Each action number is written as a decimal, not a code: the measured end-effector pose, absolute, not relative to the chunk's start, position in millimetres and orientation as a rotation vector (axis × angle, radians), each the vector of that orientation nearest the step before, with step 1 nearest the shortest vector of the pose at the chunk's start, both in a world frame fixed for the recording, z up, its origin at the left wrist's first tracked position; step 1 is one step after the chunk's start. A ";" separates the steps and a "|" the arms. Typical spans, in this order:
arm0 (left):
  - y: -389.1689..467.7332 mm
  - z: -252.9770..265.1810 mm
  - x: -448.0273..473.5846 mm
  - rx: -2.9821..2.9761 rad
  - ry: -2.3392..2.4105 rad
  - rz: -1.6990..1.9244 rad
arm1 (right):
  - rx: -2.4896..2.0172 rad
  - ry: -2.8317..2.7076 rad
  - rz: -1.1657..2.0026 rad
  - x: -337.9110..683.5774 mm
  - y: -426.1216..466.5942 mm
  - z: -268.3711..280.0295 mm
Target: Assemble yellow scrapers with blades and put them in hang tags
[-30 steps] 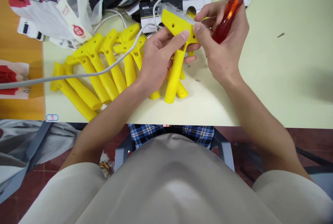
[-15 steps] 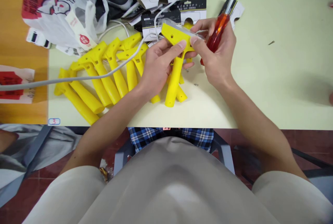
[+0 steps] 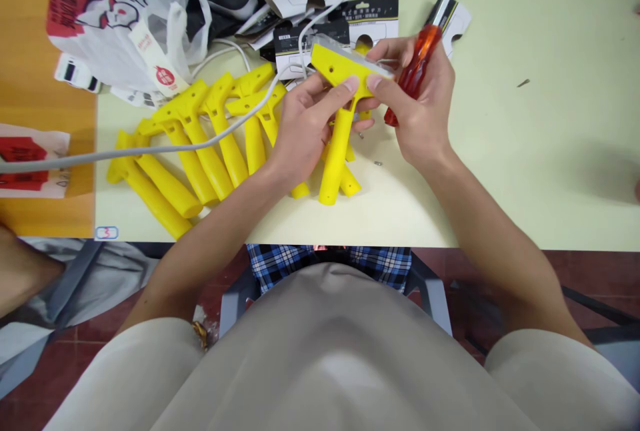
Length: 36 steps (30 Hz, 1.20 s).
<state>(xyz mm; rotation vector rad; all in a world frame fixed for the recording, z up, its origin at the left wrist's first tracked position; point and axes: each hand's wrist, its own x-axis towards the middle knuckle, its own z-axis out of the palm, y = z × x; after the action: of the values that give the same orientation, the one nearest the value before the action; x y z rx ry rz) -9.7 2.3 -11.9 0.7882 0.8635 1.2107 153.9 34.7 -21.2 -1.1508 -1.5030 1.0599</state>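
A yellow scraper (image 3: 336, 157) hangs between my hands over the table's front, its handle pointing down and its wide head up. My left hand (image 3: 304, 125) is closed on the head near the neck, thumb flat on the front. My right hand (image 3: 425, 111) presses its thumb on the head's right end. That same hand holds a screwdriver (image 3: 424, 56) with a clear red handle, its shaft pointing up and away. A grey blade strip (image 3: 361, 63) with clear plastic runs along the head's top edge. Another yellow scraper (image 3: 351, 183) lies partly hidden beneath.
Several yellow scrapers (image 3: 217, 131) lie in a row at left, crossed by a grey cable (image 3: 193, 147). Black-and-white packaging cards (image 3: 374, 14) and a plastic bag (image 3: 107, 24) are behind. A small screw (image 3: 379, 163) and a metal bit (image 3: 523, 83) lie on the table (image 3: 540, 171).
My hands keep nearly the same hold on the scraper and screwdriver. The view has shifted slightly. At the left edge, another person's bare limb has come further into view.
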 end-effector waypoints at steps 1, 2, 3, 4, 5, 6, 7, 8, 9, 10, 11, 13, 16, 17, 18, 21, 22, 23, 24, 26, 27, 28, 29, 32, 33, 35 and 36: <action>2.6 -11.7 -9.7 0.783 0.876 1.202 | -1.150 -1.505 1.046 155.0 35.2 -21.0; 2.8 -11.6 -9.7 0.780 0.885 1.196 | -1.154 -1.512 1.024 156.1 35.5 -20.2; 3.0 -11.3 -9.9 0.777 0.886 1.194 | -1.167 -1.518 1.000 157.0 35.7 -19.1; 3.1 -11.0 -10.2 0.773 0.880 1.199 | -1.180 -1.523 0.984 157.9 36.1 -17.8; 3.3 -10.6 -10.6 0.766 0.872 1.204 | -1.186 -1.512 0.969 158.6 36.6 -16.6; 3.5 -9.9 -11.2 0.762 0.867 1.207 | -1.188 -1.489 0.956 159.4 37.6 -15.7; 3.8 -8.8 -12.0 0.764 0.871 1.210 | -1.188 -1.457 0.945 160.3 39.0 -15.3; 4.2 -7.4 -13.0 0.770 0.885 1.214 | -1.185 -1.424 0.933 161.5 40.8 -15.5; 4.7 -5.7 -14.3 0.780 0.904 1.223 | -1.182 -1.393 0.914 163.1 43.0 -16.2; 5.5 -3.8 -15.9 0.792 0.921 1.240 | -1.185 -1.380 0.887 165.2 45.4 -17.2; 6.4 -1.8 -17.9 0.803 0.929 1.262 | -1.197 -1.385 0.861 167.9 47.8 -18.3; 8.5 2.0 -22.6 0.819 0.929 1.299 | -1.225 -1.450 0.831 174.2 51.9 -19.8; 11.6 6.4 -29.6 0.836 0.947 1.318 | -1.262 -1.637 0.888 183.7 54.9 -19.8; 12.4 7.4 -31.3 0.835 0.968 1.326 | -1.274 -1.700 0.913 186.0 55.2 -19.7; 13.1 8.2 -32.6 0.833 0.988 1.336 | -1.289 -1.754 0.931 187.9 55.3 -19.7; 14.4 9.7 -34.5 0.843 1.021 1.345 | -1.374 -1.866 0.934 190.0 55.6 -22.7; 14.7 9.9 -34.9 0.852 1.020 1.340 | -1.398 -1.894 0.933 189.7 55.8 -24.6; 14.9 10.1 -35.3 0.862 1.019 1.334 | -1.416 -1.920 0.939 189.0 56.0 -27.0; 15.0 10.2 -35.6 0.872 1.025 1.330 | -1.429 -1.938 0.939 187.7 56.0 -29.5; 15.2 10.2 -36.5 0.893 1.060 1.320 | -1.438 -1.960 0.926 183.6 55.3 -34.6; 15.2 10.2 -36.9 0.902 1.084 1.314 | -1.438 -1.960 0.914 180.8 54.5 -36.9; 15.3 10.1 -37.3 0.909 1.102 1.309 | -1.437 -1.957 0.897 177.7 53.4 -38.8; 15.3 10.1 -37.5 0.912 1.109 1.307 | -1.435 -1.952 0.876 174.2 52.0 -40.4; 15.4 9.8 -37.4 0.906 1.067 1.320 | -1.445 -1.940 0.814 163.4 47.4 -42.7; 15.5 9.7 -37.0 0.901 1.047 1.329 | -1.451 -1.944 0.794 160.1 46.0 -42.9; 15.5 9.3 -35.8 0.888 1.022 1.356 | -1.459 -1.974 0.765 154.7 44.2 -43.2; 15.5 9.1 -35.2 0.880 1.017 1.367 | -1.463 -1.994 0.750 152.7 43.9 -43.5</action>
<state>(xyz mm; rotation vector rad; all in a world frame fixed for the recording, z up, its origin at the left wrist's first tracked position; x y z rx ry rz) -35.2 15.5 9.1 0.8799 1.0167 1.3674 152.7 43.9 -43.5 -1.4630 -1.9941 0.7498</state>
